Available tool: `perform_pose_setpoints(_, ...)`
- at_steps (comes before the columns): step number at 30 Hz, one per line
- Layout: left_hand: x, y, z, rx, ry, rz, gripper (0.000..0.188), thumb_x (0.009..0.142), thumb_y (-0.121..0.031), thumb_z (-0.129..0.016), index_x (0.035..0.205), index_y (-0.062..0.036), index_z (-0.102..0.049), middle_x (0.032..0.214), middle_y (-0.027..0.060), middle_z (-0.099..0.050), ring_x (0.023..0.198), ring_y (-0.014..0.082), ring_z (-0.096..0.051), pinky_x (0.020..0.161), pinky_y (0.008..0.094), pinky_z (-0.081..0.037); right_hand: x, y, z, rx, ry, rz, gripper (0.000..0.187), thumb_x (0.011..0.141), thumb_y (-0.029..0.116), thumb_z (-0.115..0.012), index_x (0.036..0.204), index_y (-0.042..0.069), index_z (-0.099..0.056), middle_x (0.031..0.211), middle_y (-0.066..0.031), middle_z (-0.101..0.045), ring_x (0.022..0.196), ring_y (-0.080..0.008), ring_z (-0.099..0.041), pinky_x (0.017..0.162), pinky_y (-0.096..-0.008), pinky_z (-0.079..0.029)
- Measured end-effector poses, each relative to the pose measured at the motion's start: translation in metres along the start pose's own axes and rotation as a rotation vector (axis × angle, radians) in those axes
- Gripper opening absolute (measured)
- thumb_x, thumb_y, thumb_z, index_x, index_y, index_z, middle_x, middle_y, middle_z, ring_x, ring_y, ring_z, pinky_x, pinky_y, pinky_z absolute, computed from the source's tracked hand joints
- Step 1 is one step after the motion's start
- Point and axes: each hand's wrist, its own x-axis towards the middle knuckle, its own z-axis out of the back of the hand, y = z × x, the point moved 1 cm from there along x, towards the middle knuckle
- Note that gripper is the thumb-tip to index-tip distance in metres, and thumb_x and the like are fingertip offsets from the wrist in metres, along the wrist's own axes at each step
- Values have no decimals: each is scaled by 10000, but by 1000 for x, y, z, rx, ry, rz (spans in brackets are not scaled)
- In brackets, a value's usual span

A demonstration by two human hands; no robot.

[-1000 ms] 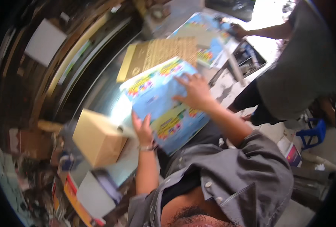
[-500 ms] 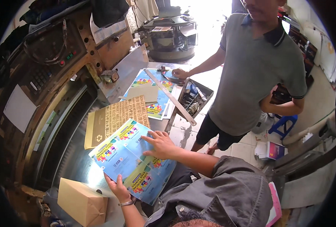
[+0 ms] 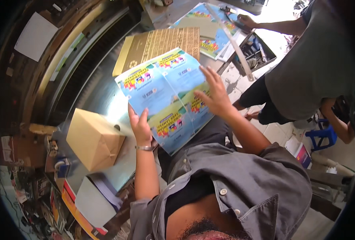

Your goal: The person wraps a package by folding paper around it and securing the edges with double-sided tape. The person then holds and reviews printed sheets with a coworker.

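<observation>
A blue printed sheet (image 3: 145,90) with colourful repeated panels rests tilted in front of me, its near corner over my lap. My left hand (image 3: 140,127) grips its left edge, thumb on top and the other fingers partly hidden beneath. Spread on the sheet's right side, near the edge, is my right hand (image 3: 216,93), fingers stretched out. Just beyond, a brown patterned paper wrapper (image 3: 167,42) lies on the metal table (image 3: 109,68), partly covered by the sheet.
A tan wrapped block (image 3: 93,138) stands at left on the table. Further back are similar blue sheets (image 3: 209,46), a long metal ruler (image 3: 237,50) and a tool tray (image 3: 257,52). At right stands another person (image 3: 309,72), one hand near the ruler.
The whole view has shifted, showing more of the near left side. My right hand has turned on the sheet, its fingers now pointing away toward the far edge. My left hand keeps its grip.
</observation>
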Motion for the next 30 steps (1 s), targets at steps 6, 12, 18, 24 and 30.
perform_pose_setpoints(6, 0, -10, 3, -69, -36, 76, 717, 983, 39, -577, 1652, -26, -325, 1564, 129, -529, 1404, 241, -533, 1215, 398, -373, -18, -37, -9, 7, -92, -158, 853, 916, 296, -824, 1623, 95, -392, 1438, -253, -559, 1319, -404, -571, 1127, -499, -458)
perform_pose_setpoints(12, -2, -9, 1, -84, -27, 67, 780, 972, 15, -593, 1681, -26, -270, 1551, 143, -541, 1415, 249, -516, 1226, 404, -346, -25, -62, -17, 513, -12, -448, 820, 941, 91, -776, 1634, 29, -340, 1203, -168, -653, 1037, -189, -682, 854, -327, -588)
perform_pose_setpoints(18, -18, -65, -12, -56, 3, -52, 775, 965, 60, -560, 1678, -23, -268, 1600, 133, -496, 1454, 258, -489, 1242, 414, -338, -11, -25, 30, 1094, -48, -352, 579, 918, -17, -737, 1465, -60, -550, 1195, -129, -731, 1039, -156, -710, 945, -301, -560)
perform_pose_setpoints(24, 2, -58, -12, 125, 32, 62, 697, 1011, 56, -560, 1656, -21, -307, 1566, 137, -544, 1405, 253, -543, 1223, 414, -359, -5, -31, 41, 944, -30, -264, 466, 922, -28, -726, 1371, -53, -607, 1084, -89, -747, 963, -124, -706, 884, -281, -566)
perform_pose_setpoints(30, -14, -68, -19, 0, 70, -74, 682, 1018, 75, -542, 1653, -23, -312, 1550, 145, -559, 1411, 249, -544, 1219, 397, -371, -5, -6, 53, 962, -155, -218, 380, 933, -13, -728, 1299, -59, -639, 1095, -84, -749, 967, -104, -701, 884, -276, -563)
